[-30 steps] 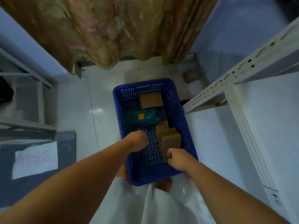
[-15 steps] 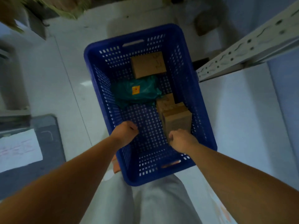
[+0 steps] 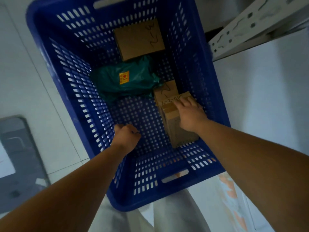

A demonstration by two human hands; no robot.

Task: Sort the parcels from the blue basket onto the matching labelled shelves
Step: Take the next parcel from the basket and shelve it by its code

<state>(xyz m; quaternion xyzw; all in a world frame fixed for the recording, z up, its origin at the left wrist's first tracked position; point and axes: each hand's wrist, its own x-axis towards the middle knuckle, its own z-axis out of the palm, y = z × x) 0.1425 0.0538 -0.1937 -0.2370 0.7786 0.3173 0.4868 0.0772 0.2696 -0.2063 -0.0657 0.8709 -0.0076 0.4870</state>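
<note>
I work from a single view: the wide-angle camera on the person's head. It faces forward and steeply down, almost straight into the perforated blue plastic basket [image 3: 200, 81], and sits close above it, so the basket fills the middle of the frame. The forearms run up from the bottom corners to the left hand [image 3: 127, 136] and right hand [image 3: 190, 114] inside it. The left edge takes in pale tiled floor [image 3: 25, 72], the top right a white slotted metal shelf rail [image 3: 247, 25].
</note>
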